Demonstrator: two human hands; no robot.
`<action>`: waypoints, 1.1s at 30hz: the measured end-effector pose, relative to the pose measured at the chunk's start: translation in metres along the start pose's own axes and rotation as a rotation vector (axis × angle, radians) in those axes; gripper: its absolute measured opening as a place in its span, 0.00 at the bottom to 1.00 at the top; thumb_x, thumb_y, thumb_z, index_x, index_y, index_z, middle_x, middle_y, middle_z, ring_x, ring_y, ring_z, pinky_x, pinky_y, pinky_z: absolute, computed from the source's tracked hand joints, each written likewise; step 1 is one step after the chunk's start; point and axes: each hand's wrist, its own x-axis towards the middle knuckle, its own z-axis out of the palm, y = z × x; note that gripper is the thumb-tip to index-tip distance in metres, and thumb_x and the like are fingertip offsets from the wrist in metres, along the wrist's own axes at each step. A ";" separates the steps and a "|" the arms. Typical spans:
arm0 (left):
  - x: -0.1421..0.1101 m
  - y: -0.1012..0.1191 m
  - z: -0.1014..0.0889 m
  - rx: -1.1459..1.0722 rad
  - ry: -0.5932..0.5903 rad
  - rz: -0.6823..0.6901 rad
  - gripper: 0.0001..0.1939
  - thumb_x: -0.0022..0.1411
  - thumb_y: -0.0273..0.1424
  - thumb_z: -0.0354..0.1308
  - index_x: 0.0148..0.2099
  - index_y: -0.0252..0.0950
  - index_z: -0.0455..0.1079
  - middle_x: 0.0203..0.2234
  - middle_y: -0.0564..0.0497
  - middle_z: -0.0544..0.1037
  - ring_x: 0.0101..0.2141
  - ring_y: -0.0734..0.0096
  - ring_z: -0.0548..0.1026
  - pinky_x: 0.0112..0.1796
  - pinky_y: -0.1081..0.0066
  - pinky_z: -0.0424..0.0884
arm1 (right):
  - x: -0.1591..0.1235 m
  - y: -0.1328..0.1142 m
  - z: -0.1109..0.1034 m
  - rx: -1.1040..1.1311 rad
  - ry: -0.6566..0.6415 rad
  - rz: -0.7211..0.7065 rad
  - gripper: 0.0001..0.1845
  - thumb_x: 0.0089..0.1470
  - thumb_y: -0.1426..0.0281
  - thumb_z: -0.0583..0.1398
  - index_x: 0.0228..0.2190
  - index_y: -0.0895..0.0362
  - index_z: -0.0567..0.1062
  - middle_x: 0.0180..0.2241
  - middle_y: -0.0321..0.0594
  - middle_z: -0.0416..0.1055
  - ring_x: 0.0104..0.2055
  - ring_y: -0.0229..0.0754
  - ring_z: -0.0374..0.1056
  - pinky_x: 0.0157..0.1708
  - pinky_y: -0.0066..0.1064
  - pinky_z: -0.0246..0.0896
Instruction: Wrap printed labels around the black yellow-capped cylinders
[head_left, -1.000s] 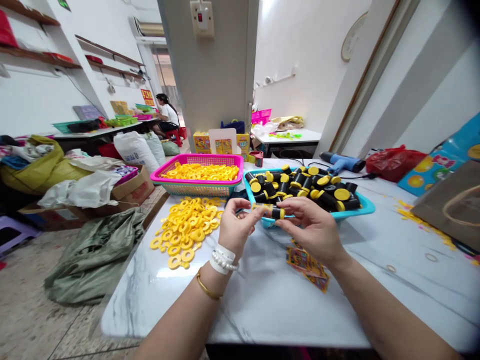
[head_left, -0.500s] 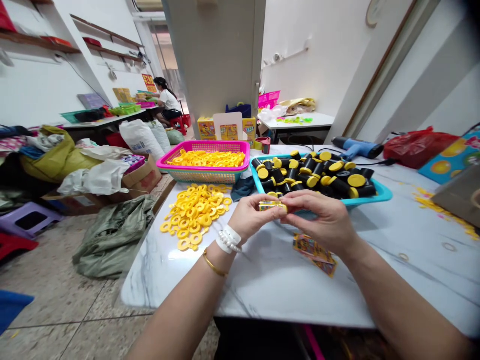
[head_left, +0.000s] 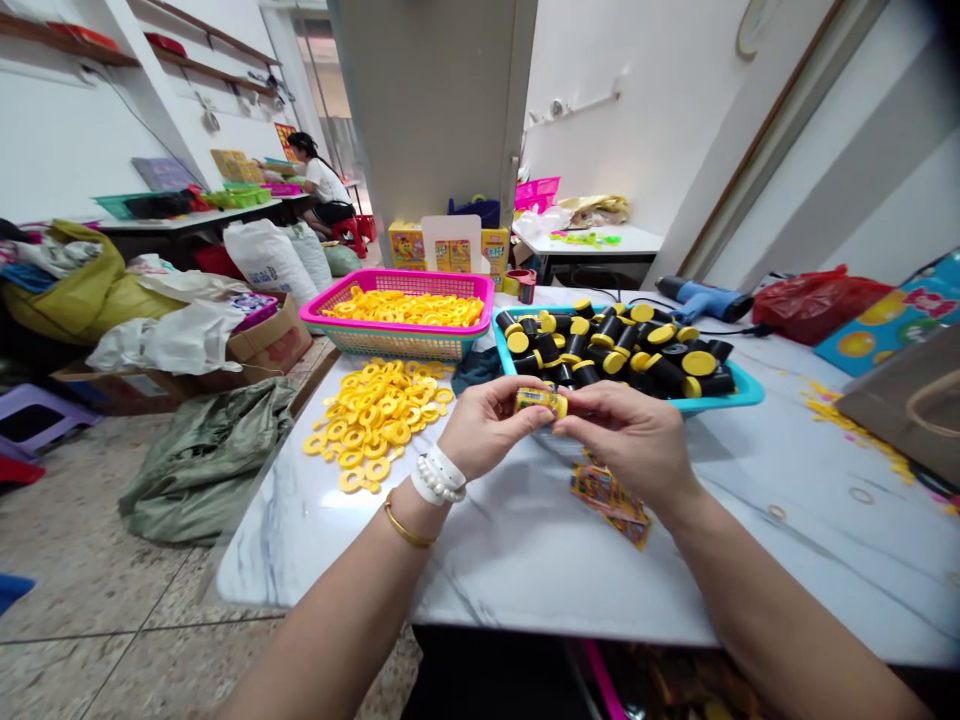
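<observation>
Here, grip: both hands (head_left: 559,425) pinching yellow cylinder (head_left: 541,402) | blue basket (head_left: 750,393) behind | yellow rings (head_left: 375,415) left

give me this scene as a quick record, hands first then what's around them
left hand: pinches a small yellow-wrapped cylinder
right hand: fingers at the cylinder's other end
blue basket: black tubes with yellow caps
pink basket: yellow ring-shaped pieces
left on table: loose pile of similar yellow pieces
near right hand: printed slips
behind: blue tool with cord
</observation>
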 end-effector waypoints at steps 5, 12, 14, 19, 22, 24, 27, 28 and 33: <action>0.002 -0.005 -0.007 0.100 -0.040 0.047 0.18 0.53 0.35 0.71 0.45 0.34 0.79 0.37 0.46 0.81 0.35 0.71 0.75 0.39 0.71 0.70 | 0.003 -0.004 0.003 0.296 -0.104 0.446 0.16 0.45 0.56 0.73 0.28 0.56 0.83 0.23 0.39 0.79 0.23 0.43 0.76 0.27 0.36 0.78; 0.006 -0.011 -0.005 0.033 0.010 -0.093 0.24 0.53 0.48 0.68 0.35 0.30 0.73 0.24 0.52 0.75 0.21 0.79 0.67 0.25 0.75 0.61 | 0.010 0.006 -0.009 0.249 -0.245 0.405 0.28 0.47 0.56 0.72 0.48 0.56 0.80 0.37 0.43 0.81 0.31 0.42 0.78 0.29 0.33 0.78; 0.006 -0.013 -0.005 0.026 0.027 -0.107 0.26 0.51 0.49 0.69 0.36 0.30 0.72 0.24 0.52 0.74 0.21 0.80 0.67 0.25 0.75 0.61 | 0.008 0.010 -0.009 0.185 -0.207 0.296 0.31 0.45 0.61 0.73 0.51 0.53 0.78 0.40 0.42 0.80 0.34 0.43 0.78 0.33 0.35 0.79; 0.006 -0.016 -0.004 -0.019 -0.009 -0.133 0.25 0.52 0.48 0.70 0.36 0.29 0.72 0.26 0.52 0.73 0.23 0.80 0.67 0.27 0.74 0.61 | 0.000 0.010 -0.004 0.084 -0.165 0.124 0.18 0.50 0.65 0.71 0.44 0.53 0.81 0.42 0.43 0.81 0.41 0.46 0.78 0.44 0.38 0.77; 0.005 -0.016 -0.001 -0.031 -0.001 -0.091 0.23 0.52 0.46 0.70 0.37 0.30 0.72 0.27 0.52 0.73 0.26 0.79 0.68 0.29 0.74 0.63 | -0.001 0.005 -0.002 0.138 -0.128 0.191 0.18 0.48 0.64 0.72 0.42 0.54 0.82 0.38 0.43 0.82 0.37 0.46 0.79 0.40 0.37 0.78; 0.004 -0.017 0.001 -0.017 0.003 -0.019 0.22 0.53 0.44 0.70 0.40 0.30 0.72 0.29 0.51 0.74 0.29 0.77 0.69 0.32 0.73 0.65 | 0.000 0.001 -0.001 0.203 -0.102 0.273 0.17 0.46 0.63 0.73 0.39 0.55 0.83 0.34 0.42 0.83 0.33 0.44 0.79 0.36 0.35 0.78; 0.004 -0.020 0.001 0.046 -0.020 0.113 0.19 0.56 0.41 0.68 0.43 0.32 0.71 0.33 0.50 0.75 0.33 0.73 0.71 0.36 0.71 0.67 | 0.002 -0.003 -0.001 0.301 -0.063 0.401 0.17 0.44 0.61 0.74 0.35 0.56 0.83 0.30 0.41 0.82 0.28 0.42 0.78 0.33 0.34 0.78; 0.004 -0.021 0.000 0.092 -0.027 0.151 0.18 0.57 0.40 0.67 0.44 0.33 0.71 0.34 0.50 0.75 0.33 0.73 0.71 0.36 0.71 0.67 | 0.003 -0.003 -0.001 0.330 -0.063 0.447 0.17 0.43 0.61 0.74 0.34 0.57 0.84 0.30 0.41 0.82 0.27 0.42 0.78 0.33 0.34 0.78; 0.005 -0.024 -0.006 0.300 -0.032 0.228 0.15 0.58 0.36 0.67 0.46 0.35 0.72 0.36 0.50 0.76 0.33 0.74 0.70 0.36 0.72 0.66 | 0.006 -0.002 -0.003 0.438 -0.109 0.569 0.18 0.42 0.58 0.74 0.30 0.59 0.83 0.26 0.41 0.81 0.26 0.41 0.77 0.30 0.32 0.77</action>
